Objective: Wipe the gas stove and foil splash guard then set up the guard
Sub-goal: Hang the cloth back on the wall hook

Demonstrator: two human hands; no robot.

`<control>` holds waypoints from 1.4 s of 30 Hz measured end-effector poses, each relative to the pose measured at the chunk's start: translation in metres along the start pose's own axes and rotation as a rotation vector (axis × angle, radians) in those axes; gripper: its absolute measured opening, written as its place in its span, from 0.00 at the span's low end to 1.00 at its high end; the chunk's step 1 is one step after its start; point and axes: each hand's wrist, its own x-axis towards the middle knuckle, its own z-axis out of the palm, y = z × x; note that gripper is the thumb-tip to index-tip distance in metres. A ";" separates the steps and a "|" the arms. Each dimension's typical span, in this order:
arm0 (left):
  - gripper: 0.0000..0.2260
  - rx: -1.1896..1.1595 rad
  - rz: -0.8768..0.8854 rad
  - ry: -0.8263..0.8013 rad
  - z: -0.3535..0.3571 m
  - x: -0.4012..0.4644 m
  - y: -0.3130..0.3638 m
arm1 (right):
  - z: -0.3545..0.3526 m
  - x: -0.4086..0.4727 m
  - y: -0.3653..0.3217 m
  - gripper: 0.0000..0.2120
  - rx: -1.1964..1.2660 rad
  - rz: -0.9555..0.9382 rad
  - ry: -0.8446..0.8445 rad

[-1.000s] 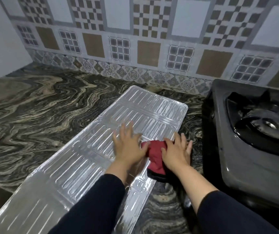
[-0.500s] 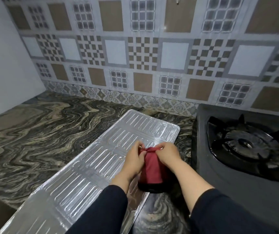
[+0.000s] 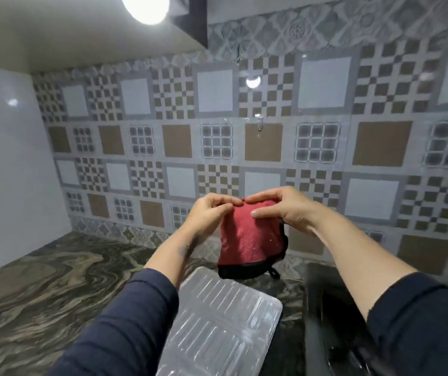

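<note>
Both hands, left hand (image 3: 210,213) and right hand (image 3: 285,206), pinch the top edge of a red terry cloth with black trim (image 3: 248,238), lifted clear. Below them the ribbed silver foil splash guard (image 3: 217,321) lies flat on the marbled table (image 3: 41,289); the black gas stove (image 3: 323,302) sits under the right forearm.

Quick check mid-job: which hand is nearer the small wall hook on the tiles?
Right. The right hand grips the red cloth's top edge almost straight below the wall hook; the left hand grips it too, farther left of the hook.

Home kitchen, tiled backsplash (image 3: 271,147), marble counter (image 3: 54,289) (gas stove (image 3: 323,308))
</note>
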 end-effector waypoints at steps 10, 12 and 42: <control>0.16 0.284 0.314 0.232 -0.008 0.149 0.024 | -0.046 0.123 -0.036 0.15 -0.478 -0.343 0.614; 0.16 0.268 0.335 0.269 -0.006 0.178 0.022 | -0.053 0.151 -0.037 0.15 -0.520 -0.402 0.691; 0.18 0.393 0.203 0.163 -0.002 0.196 -0.018 | -0.053 0.165 0.002 0.18 -0.785 -0.203 0.683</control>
